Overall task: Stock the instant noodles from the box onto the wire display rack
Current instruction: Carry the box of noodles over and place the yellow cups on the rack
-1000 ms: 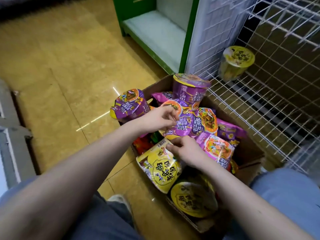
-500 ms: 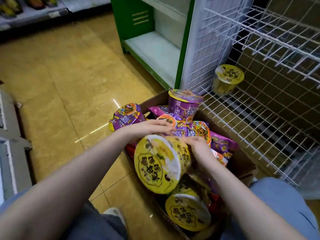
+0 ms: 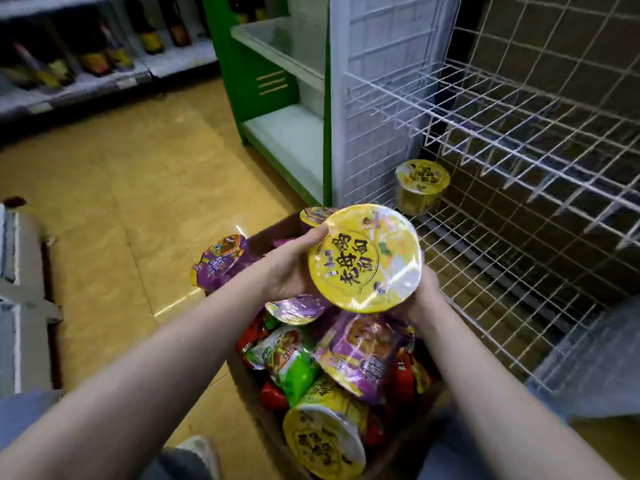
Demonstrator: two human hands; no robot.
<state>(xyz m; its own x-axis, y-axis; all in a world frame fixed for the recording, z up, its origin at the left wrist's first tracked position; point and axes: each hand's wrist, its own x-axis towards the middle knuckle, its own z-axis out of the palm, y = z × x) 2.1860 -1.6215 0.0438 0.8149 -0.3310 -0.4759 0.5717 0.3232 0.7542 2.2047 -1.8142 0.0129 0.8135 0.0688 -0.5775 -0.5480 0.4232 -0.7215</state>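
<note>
1. Purple bowl (image 3: 220, 261): perched at the left edge of the box (image 3: 258, 239), not yet stocked.
2. Left grip (image 3: 294, 268): fingers curled round the left side of the yellow bowl (image 3: 365, 259).
3. Yellow bowl: held above the box, lid tilted towards the camera, apart from the rack.
4. Box: heaped with purple, green, red and yellow packs and bowls; bulk of stock judged unplaced.
5. Right grip (image 3: 420, 299): wrapped under the bowl's lower right side, fingertips hidden behind it.
6. Yellow cup (image 3: 420, 187): only item seen on the wire display rack (image 3: 519, 140), upright at the lower shelf's back left corner.
7. Judgement: task barely begun; upper shelf bare where visible.
</note>
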